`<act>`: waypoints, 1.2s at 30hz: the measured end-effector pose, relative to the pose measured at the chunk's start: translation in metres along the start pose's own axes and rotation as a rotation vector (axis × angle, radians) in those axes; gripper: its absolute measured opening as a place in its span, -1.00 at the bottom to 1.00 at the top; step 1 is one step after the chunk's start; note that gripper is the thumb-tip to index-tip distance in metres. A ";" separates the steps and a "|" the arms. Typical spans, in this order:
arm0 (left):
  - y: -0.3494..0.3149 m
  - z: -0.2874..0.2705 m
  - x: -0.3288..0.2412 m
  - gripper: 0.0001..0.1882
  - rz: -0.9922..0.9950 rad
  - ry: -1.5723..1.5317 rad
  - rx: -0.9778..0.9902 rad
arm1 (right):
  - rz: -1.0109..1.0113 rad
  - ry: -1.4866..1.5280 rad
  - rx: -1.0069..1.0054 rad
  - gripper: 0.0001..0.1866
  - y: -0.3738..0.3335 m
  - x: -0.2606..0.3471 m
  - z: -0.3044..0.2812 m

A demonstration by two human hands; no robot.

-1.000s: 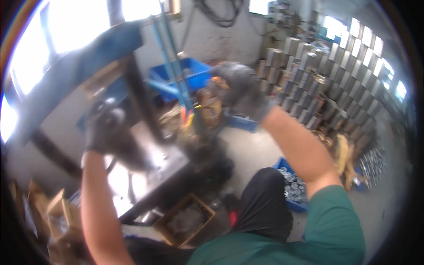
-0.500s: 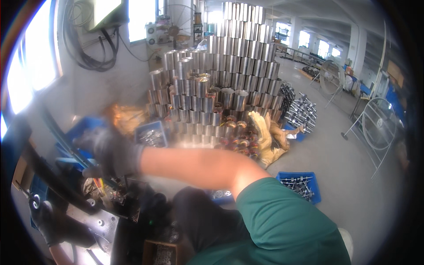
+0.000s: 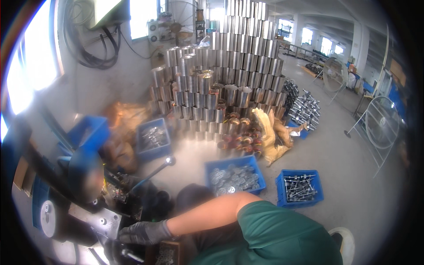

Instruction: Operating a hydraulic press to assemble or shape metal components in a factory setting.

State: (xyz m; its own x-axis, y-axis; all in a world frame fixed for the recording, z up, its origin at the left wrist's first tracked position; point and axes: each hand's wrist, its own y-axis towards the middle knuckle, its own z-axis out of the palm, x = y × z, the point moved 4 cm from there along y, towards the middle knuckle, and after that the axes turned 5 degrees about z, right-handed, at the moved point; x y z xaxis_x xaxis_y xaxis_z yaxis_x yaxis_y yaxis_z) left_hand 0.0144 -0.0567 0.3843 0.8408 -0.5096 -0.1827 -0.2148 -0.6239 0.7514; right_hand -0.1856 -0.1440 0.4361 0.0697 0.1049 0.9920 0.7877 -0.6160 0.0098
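My right hand, in a dark glove with a grey cuff, reaches left to the near edge of a metal plate on a black machine. Its fingers are stretched out and point left, the tips low against dark parts. Beside them is a dark shape that may be my gloved left hand; I cannot make out its fingers. A short metal rod sticks out to its right. On the plate's left lies a dark cylinder with a pale round end. A lever with a ball knob slants up from the machine, untouched.
Blue bins of metal discs, shafted parts and small metal pieces stand on the floor. Behind rises a tall stack of metal cylinders. Fans stand at right. A small box of parts sits by my right forearm.
My right hand has come down and towards me from beside the upper machine to the plate's near edge. The ball-knobbed lever now shows. My left hand has left the plate's far-left side.
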 end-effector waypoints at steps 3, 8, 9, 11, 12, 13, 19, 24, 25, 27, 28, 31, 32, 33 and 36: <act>-0.039 0.028 0.020 -0.57 -0.331 -0.349 0.116 | 0.414 0.801 0.230 -0.51 0.038 -0.108 0.050; -0.023 0.012 -0.011 -0.61 -0.102 -0.200 0.276 | 0.664 1.336 0.212 -0.43 0.035 -0.133 0.083; -0.023 0.011 -0.009 -0.61 -0.099 -0.206 0.282 | 0.663 1.342 0.204 -0.43 0.038 -0.142 0.084; -0.028 0.013 0.002 -0.59 -0.278 -0.511 0.267 | 0.634 1.016 0.250 -0.44 0.049 -0.167 0.086; -0.028 0.009 0.000 -0.59 -0.289 -0.511 0.267 | 0.644 1.018 0.254 -0.44 0.048 -0.160 0.086; -0.028 0.008 0.002 -0.60 -0.555 -0.669 0.281 | 0.694 0.904 0.236 -0.43 0.043 -0.144 0.082; -0.018 0.008 0.003 -0.61 -1.034 -0.779 0.452 | 0.490 0.852 0.249 -0.49 0.071 -0.181 0.100; -0.021 0.007 0.008 -0.50 -0.770 -0.739 0.320 | -0.200 0.592 -0.343 -0.77 0.083 -0.165 0.082; -0.025 0.009 0.012 -0.49 -0.650 -0.637 0.241 | -0.102 0.528 -0.363 -0.81 0.080 -0.153 0.066; -0.016 0.010 0.007 -0.70 -0.764 -0.432 0.201 | -0.520 -0.285 -0.456 -0.71 0.041 -0.098 0.019; -0.044 0.016 0.023 -0.85 -0.788 -0.349 0.048 | -0.532 -0.264 -0.503 -0.68 0.052 -0.121 0.019; -0.016 0.019 0.007 -0.64 -0.558 -0.149 0.205 | 0.023 0.217 -0.407 -0.62 0.021 -0.098 -0.005; -0.004 0.017 -0.001 -0.64 -0.544 -0.239 0.141 | -0.137 0.109 -0.466 -0.62 0.017 -0.097 -0.009; -0.015 0.018 0.001 -0.62 -0.608 -0.314 0.108 | -0.021 0.266 -0.396 -0.62 0.019 -0.093 -0.006; -0.014 0.022 -0.001 -0.58 -0.658 -0.322 0.259 | 0.062 0.273 -0.283 -0.62 0.029 -0.104 0.002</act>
State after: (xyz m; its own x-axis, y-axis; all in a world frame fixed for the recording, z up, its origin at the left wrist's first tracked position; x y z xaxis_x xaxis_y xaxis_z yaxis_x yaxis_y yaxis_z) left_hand 0.0058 -0.0604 0.3600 0.6585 -0.1086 -0.7447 0.1361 -0.9561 0.2597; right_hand -0.1694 -0.1714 0.3329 -0.0839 -0.1270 0.9884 0.5850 -0.8092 -0.0543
